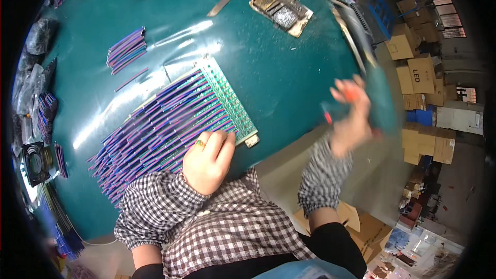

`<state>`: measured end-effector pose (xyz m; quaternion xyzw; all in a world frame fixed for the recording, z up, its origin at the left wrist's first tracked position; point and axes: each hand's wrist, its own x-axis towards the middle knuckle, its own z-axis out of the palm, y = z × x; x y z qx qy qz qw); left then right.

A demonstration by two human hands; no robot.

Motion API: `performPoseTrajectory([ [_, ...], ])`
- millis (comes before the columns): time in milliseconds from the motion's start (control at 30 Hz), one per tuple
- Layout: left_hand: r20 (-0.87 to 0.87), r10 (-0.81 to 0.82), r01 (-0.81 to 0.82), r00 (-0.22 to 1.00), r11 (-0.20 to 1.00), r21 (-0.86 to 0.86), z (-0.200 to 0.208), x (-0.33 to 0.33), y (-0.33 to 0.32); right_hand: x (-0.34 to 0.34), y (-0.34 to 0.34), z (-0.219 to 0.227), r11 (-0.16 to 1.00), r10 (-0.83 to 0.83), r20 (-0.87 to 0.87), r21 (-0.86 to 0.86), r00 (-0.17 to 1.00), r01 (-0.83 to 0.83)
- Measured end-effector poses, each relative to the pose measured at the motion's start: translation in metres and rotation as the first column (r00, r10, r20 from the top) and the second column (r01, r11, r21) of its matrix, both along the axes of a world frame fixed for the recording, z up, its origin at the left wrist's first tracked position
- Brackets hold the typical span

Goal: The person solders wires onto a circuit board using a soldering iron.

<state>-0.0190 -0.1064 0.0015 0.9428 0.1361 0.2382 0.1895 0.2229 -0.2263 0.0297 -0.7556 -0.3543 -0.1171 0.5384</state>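
A green circuit board panel (231,98) lies tilted on the table, with long rows of purple, blue and pink wires (150,129) running off it to the lower left. Over the board's near end curls my left hand (208,161), a ring on one finger. Its fingers are closed against the last wires, and what the fingertips pinch is hidden. My right hand (352,116) is raised off the table's right edge, apart from the board. Motion smears its fingers. Red patches show at it, one a small red piece (328,118), too blurred to name.
Loose wire bundles (126,50) and a single wire (131,80) lie beyond the board. A stained tray (281,11) with a silvery lump and a flat metal strip (221,4) sit farther back. Plastic-wrapped bundles (41,36) line the left edge; cardboard boxes (421,75) stand at right.
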Motion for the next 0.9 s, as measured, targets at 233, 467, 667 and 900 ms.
performPoseTrajectory([
  [233,-0.015,0.007,-0.007,1.000,1.000,0.010,0.005,-0.002,0.000,0.014,0.046,0.017,0.962,0.097,-0.501,0.270,0.860,0.049],
  [467,0.017,0.013,-0.014,1.000,1.000,0.010,0.000,0.008,0.009,-0.045,-0.038,0.015,0.981,0.190,-0.652,0.164,0.734,-0.108],
  [667,0.040,-0.013,0.013,0.999,1.000,0.006,-0.008,0.008,0.012,-0.099,-0.089,0.017,0.965,0.190,-0.733,0.016,0.653,-0.262],
  [900,0.075,-0.006,0.005,0.997,1.000,0.012,-0.010,0.005,0.009,-0.123,-0.094,0.017,0.948,0.113,-0.768,-0.106,0.630,-0.300],
])
